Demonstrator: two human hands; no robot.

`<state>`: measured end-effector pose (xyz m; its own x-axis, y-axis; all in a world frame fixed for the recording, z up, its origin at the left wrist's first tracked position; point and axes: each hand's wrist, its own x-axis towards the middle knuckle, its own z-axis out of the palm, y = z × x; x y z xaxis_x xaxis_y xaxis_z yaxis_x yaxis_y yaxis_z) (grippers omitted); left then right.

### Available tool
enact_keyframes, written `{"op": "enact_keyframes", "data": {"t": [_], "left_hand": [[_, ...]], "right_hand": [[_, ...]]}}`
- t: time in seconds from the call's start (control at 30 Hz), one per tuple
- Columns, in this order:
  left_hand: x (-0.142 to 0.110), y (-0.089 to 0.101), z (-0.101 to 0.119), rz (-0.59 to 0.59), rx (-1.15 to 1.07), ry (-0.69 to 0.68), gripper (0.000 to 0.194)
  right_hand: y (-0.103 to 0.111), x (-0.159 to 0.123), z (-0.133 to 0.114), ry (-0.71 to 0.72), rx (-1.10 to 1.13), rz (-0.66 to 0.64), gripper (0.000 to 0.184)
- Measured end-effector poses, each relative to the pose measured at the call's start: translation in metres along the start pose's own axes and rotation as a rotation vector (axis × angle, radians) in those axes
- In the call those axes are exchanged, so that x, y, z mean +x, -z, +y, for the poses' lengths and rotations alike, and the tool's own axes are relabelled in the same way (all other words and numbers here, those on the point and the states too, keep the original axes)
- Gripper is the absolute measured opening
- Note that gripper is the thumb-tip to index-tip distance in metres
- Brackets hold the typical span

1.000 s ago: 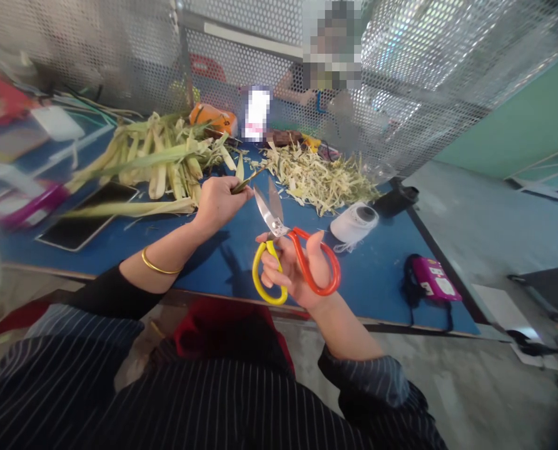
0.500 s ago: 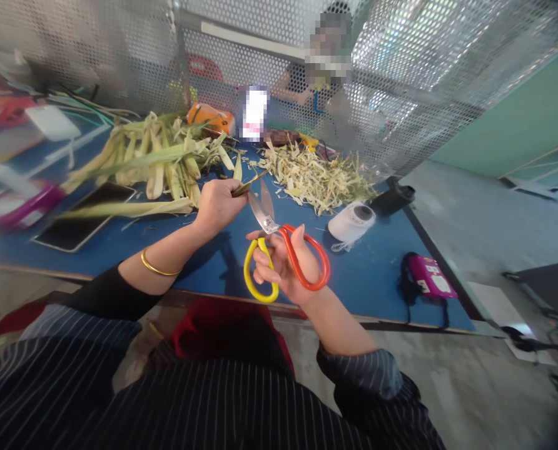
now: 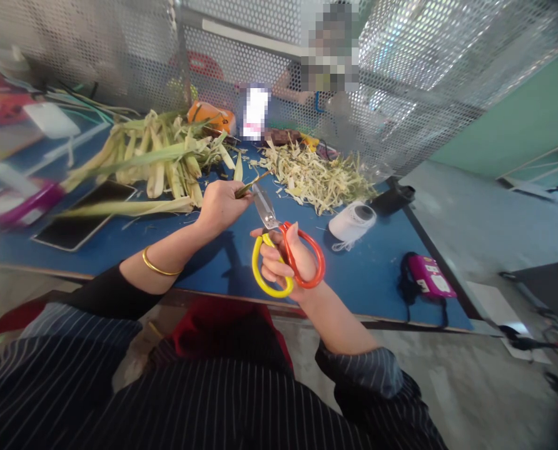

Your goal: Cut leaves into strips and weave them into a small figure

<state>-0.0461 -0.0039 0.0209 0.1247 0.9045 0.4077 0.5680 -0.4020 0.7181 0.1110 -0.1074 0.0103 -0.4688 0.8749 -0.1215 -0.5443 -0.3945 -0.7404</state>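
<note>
A slender green-and-brown strip of plant matter (image 3: pixel 244 189) is being held above the blue tabletop (image 3: pixel 354 275), its thin end pointing toward the far edge; it is being pinched between the thumb and curled fingers of the bare left hand (image 3: pixel 223 203), though the inner side of that grip is being hidden by the hand itself. Large steel scissors with one red and one yellow looped handle (image 3: pixel 263 206) are being gripped by the right hand (image 3: pixel 303 257), its fingers being curled about the yellow loop and its thumb being laid over the red one; the blades are being held nearly together, their points just beside the strip; whether the strip is being touched cannot be told. For clean snipping, the strip is best being kept taut and taken deeper between the blades, with the pinching fingertips being kept clear of the edges. Beyond, a heap of pale, yellow-green shreds (image 3: pixel 316 178) is being spread on the right; on the left, a bundle of long, pale-green stalks (image 3: pixel 152 153) is being piled; farther right, a white cone of thread (image 3: pixel 349 224) is being left near the shreds.
</note>
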Motion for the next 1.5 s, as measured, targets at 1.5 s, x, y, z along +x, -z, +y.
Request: {"op": "enact_keyframes", "data": {"t": [1.5], "left_hand": [[0.026,-0.037,0.005,-0.298,-1.437,0.694,0.019]], "right_hand": [[0.05,0.061,-0.072,0.764,-1.899,0.613,0.026]]}}
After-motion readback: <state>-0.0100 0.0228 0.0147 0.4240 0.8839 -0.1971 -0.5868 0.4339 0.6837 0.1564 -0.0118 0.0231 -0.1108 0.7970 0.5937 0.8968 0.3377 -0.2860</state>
